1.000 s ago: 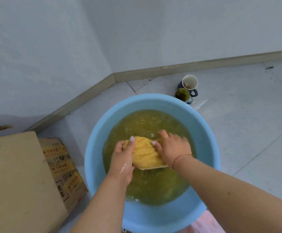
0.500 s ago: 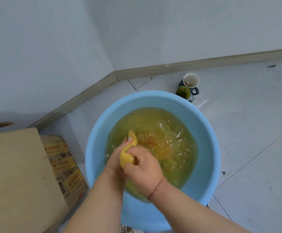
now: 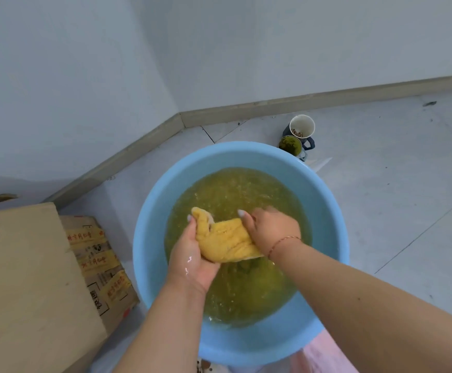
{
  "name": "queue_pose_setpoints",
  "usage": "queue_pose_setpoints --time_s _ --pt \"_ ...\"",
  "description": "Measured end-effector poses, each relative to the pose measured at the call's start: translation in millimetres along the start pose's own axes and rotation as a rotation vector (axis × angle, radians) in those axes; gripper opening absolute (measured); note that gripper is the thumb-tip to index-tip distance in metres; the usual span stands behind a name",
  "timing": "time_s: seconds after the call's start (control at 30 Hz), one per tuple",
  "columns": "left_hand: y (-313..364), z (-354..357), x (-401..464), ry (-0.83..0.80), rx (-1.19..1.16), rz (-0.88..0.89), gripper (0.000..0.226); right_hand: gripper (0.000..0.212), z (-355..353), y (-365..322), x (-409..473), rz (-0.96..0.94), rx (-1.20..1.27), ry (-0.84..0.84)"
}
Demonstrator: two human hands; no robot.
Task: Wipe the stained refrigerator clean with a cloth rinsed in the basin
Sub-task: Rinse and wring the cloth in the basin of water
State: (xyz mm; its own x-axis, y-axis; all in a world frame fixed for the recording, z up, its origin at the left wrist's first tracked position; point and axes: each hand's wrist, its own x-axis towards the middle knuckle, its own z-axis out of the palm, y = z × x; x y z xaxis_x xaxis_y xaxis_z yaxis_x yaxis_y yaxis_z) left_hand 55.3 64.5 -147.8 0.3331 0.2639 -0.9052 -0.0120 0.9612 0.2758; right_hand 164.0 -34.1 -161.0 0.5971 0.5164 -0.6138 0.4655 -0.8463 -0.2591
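A round light-blue basin [image 3: 152, 232] stands on the tiled floor, filled with murky yellow-green water [image 3: 235, 192]. A wet yellow cloth [image 3: 226, 239] is stretched between both hands just above the water. My left hand [image 3: 192, 257] grips its left end from below. My right hand [image 3: 272, 228] clutches its right end; a thin bracelet circles that wrist. The refrigerator is not in view.
A cardboard box [image 3: 23, 286] with yellow tape stands at the left, close to the basin. Two cups [image 3: 299, 135] stand behind the basin near the baseboard, one holding green residue. White walls meet in a corner at the back. Pink fabric [image 3: 324, 356] shows at the bottom edge.
Half a second ago both hands were bunched together at the basin's left with the cloth squeezed small. Now they have pulled apart and the cloth is spread between them.
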Motion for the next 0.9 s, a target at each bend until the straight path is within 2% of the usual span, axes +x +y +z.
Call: queue_pose_setpoints --time_s 0.07,0.1,0.13,0.2,0.27,0.3,0.37,0.43,0.47,0.5,0.57,0.67,0.73,0.8,0.9 --pt "5.9 -13.0 -3.9 0.037 0.002 0.110 0.025 0.069 10.1 20.5 -4.4 0.068 -0.150 -0.050" --pt "7.6 -21.4 -3.2 0.085 0.077 0.133 0.022 0.077 15.6 28.7 -8.6 0.090 -0.261 -0.080" --pt "7.9 -29.3 -1.0 0.113 0.208 0.151 0.022 0.086 21.6 34.1 -13.5 0.083 -0.379 -0.107" --pt "4.0 -43.1 1.2 0.163 0.648 0.209 0.032 0.095 38.7 36.2 -21.2 0.030 -0.552 -0.177" --pt "-2.8 -45.2 -1.9 0.200 1.165 0.402 0.046 0.074 46.9 28.8 -21.5 0.003 -0.577 -0.236" --pt "-6.0 -44.1 -4.7 0.166 1.333 0.516 0.055 0.058 43.4 22.2 -19.1 0.014 -0.525 -0.267" --pt "-9.6 -41.2 -2.6 -0.022 1.529 0.696 0.071 0.034 23.5 6.8 -16.0 -0.030 -0.434 -0.387" --pt "-6.7 -34.8 3.9 -0.272 1.600 0.746 0.084 0.014 -4.6 -9.2 -19.9 -0.249 -0.437 -0.410" --pt "-3.3 -29.8 6.5 -0.375 1.600 0.741 0.086 0.007 -21.8 -16.8 -22.9 -0.370 -0.432 -0.368" --pt "0.4 -23.2 7.7 -0.451 1.570 0.710 0.085 0.009 -40.6 -23.6 -27.1 -0.470 -0.409 -0.311" --pt "6.7 -9.9 2.9 -0.521 1.419 0.577 0.067 0.013 -78.4 -32.6 -34.8 -0.590 -0.281 -0.219" --pt "17.6 2.9 -8.3 -0.478 1.210 0.468 0.032 0.025 -118.3 -19.2 -25.4 -0.529 0.088 -0.116" --pt "26.1 9.9 -16.5 -0.411 1.055 0.467 0.030 0.031 -120.2 5.6 -11.6 -0.384 0.415 -0.055" --pt "30.1 16.5 -23.8 -0.397 0.808 0.421 0.033 0.031 -100.0 24.5 -5.5 -0.248 0.695 -0.116" --pt "29.8 29.4 -30.9 -0.418 0.401 0.265 0.039 0.048 -51.5 27.2 -16.8 -0.186 0.997 -0.375"
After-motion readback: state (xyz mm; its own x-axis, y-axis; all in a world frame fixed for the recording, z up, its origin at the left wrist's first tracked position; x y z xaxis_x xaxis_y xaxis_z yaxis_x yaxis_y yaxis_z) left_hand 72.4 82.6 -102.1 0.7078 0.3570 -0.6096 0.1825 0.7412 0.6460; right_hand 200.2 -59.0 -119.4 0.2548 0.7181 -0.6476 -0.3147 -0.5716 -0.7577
